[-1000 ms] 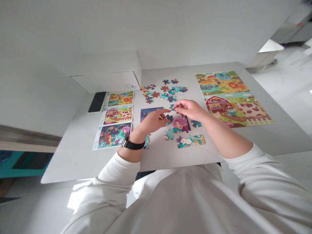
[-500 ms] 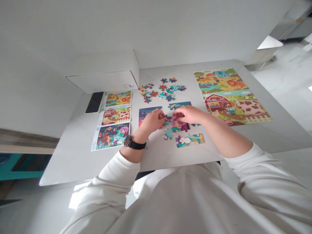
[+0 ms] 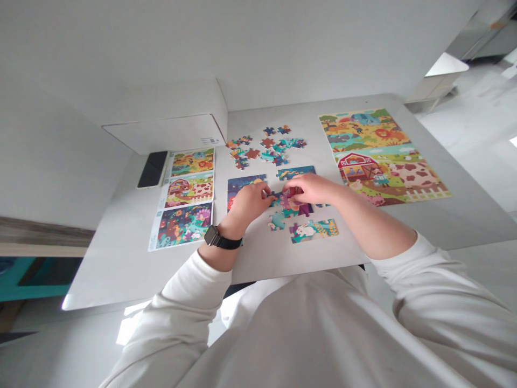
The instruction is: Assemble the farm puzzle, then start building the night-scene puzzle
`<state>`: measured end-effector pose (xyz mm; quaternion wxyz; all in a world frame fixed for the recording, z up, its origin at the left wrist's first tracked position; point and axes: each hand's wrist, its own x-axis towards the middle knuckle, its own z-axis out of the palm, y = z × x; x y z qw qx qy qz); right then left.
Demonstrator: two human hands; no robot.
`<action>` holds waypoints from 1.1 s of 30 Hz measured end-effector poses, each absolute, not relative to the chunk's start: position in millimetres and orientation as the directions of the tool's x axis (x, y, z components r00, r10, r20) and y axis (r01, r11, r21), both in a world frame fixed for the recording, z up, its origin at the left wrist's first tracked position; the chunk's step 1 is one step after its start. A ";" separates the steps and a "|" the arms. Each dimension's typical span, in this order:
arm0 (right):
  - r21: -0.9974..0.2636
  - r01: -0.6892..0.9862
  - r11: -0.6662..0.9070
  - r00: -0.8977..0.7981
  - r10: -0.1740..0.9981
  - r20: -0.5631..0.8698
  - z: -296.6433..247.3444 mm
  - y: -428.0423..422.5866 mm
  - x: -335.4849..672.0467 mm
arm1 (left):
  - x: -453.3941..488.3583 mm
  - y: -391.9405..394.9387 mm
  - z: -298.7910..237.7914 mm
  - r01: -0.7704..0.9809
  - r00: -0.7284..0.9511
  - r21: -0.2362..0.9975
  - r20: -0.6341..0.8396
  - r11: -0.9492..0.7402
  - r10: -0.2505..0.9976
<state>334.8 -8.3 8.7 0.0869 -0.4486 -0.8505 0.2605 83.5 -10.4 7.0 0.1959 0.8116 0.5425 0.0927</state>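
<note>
My left hand [image 3: 251, 202], with a black watch [image 3: 218, 238] on its wrist, is curled with thumb and fingertips pinched at a small dark jigsaw piece [image 3: 276, 197]. My right hand [image 3: 310, 188] has its fingers bent down onto a joined purple and pink jigsaw section [image 3: 306, 209], gripping its left part. The two hands almost meet over these pieces. Behind the left hand lies a dark blue section [image 3: 244, 183], partly covered. Above the right hand sits a blue strip [image 3: 294, 171]. Nearer me are a teal piece [image 3: 277, 221] and a joined rabbit section [image 3: 313, 230].
Several loose jigsaw pieces [image 3: 267, 148] lie farther back on the table [image 3: 283, 258]. A picture sheet [image 3: 184, 223] and a phone [image 3: 153, 169] are at the left, before a white box [image 3: 165, 132]. Two finished puzzles, safari [image 3: 365, 129] and farm [image 3: 391, 175], lie at the right.
The view has shifted slightly. Both hands stay in nearly the same place over the pieces, with only slight finger movement.
</note>
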 end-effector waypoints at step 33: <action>-0.454 0.661 0.598 -0.680 0.733 -0.024 7.2 -12.5 330.2 | 22.6 9.9 34.8 0.849 0.452 0.349 -0.092 -0.396 0.887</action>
